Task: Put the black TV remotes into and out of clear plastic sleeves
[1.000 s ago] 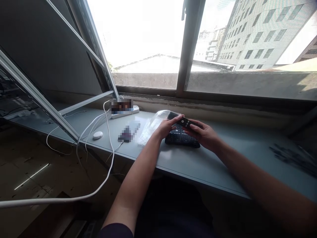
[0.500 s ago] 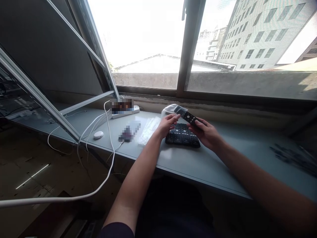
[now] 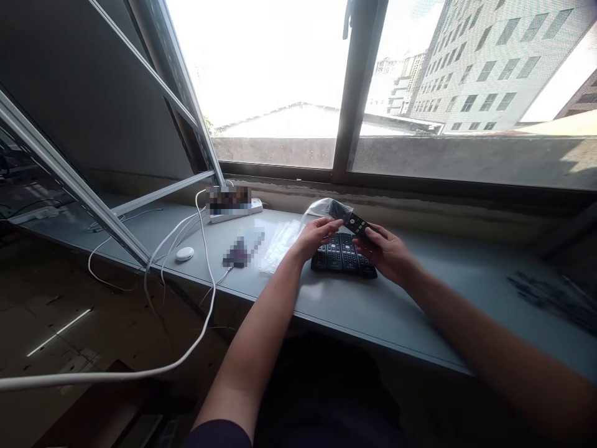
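A black remote control [image 3: 358, 224] is gripped in my right hand [image 3: 389, 252], tilted with its far end inside a clear plastic bag [image 3: 319, 208]. My left hand [image 3: 317, 236] pinches the bag's edge close to the remote. Below both hands, several black remote controls [image 3: 342, 264] lie side by side on the grey table [image 3: 340, 305]. To the left of my left hand, a pile of clear plastic bags [image 3: 282, 246] rests flat on the table.
A white power strip [image 3: 237, 210] lies at the back by the window sill. Left of the bags are a blurred-out item [image 3: 242, 249] with a cable and a round white object [image 3: 185, 254]. White cables [image 3: 209, 298] hang over the front edge. A metal frame [image 3: 102, 214] leans at left.
The remote control has gone further into the plastic bag, which now covers more of its far end. My hands have shifted only slightly.
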Available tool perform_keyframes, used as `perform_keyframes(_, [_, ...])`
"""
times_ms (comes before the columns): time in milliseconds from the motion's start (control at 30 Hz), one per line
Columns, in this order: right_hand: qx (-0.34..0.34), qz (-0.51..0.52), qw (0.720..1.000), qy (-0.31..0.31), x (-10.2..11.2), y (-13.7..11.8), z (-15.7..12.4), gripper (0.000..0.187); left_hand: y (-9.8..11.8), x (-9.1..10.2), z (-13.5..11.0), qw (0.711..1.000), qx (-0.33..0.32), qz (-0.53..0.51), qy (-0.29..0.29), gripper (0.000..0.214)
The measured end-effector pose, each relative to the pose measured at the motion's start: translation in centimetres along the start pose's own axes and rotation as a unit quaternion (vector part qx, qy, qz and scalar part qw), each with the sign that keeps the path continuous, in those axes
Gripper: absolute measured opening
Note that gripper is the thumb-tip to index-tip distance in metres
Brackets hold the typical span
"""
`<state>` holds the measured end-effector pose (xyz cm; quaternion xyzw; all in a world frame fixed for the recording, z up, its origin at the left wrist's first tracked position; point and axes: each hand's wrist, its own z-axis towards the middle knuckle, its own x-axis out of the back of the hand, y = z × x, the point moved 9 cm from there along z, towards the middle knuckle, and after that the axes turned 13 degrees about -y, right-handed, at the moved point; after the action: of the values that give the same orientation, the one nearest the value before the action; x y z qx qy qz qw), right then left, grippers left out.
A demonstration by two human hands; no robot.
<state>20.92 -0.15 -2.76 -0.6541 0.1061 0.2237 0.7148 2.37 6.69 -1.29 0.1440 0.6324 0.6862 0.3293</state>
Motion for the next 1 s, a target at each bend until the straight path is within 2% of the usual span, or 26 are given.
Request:
perform_keyframes(133, [0.005,-0.001,1.0,-0.006,-0.1,-0.1,0.0,0.034,0.2,-0.6,0.1,0.999,-0.006,0.017,-0.041,0.059])
perform_keyframes(367, [0.005,-0.009,1.0,-0.022,-0.6,0.3,0.0,0.047,0.6,-0.8,-0.1,0.998,-0.018,0.011,-0.051,0.06])
perform_keyframes(567, [0.017,-0.012,1.0,-0.021,-0.9,0.0,-0.1,0.045,0.3,-0.7,-0.1,0.999,-0.011,0.02,-0.049,0.058])
perform_keyframes(667, [0.015,-0.016,1.0,-0.015,-0.8,-0.3,-0.2,0.042,0.1,0.1,0.2,1.0,-0.014,0.008,-0.012,0.057])
perform_keyframes(767, [0.009,-0.02,1.0,-0.006,-0.6,-0.4,-0.2,0.04,0.2,1.5,0.3,0.996,-0.033,-0.065,0.044,0.06])
perform_keyframes(867, [0.006,-0.036,0.999,-0.001,-0.5,-0.5,-0.3,0.037,0.8,3.0,0.2,0.984,-0.085,-0.122,0.095,0.062])
perform_keyframes(1000, [0.005,-0.056,0.998,-0.006,-0.6,-0.4,-0.3,0.044,1.8,3.8,-0.3,0.977,-0.139,-0.101,0.127,0.051])
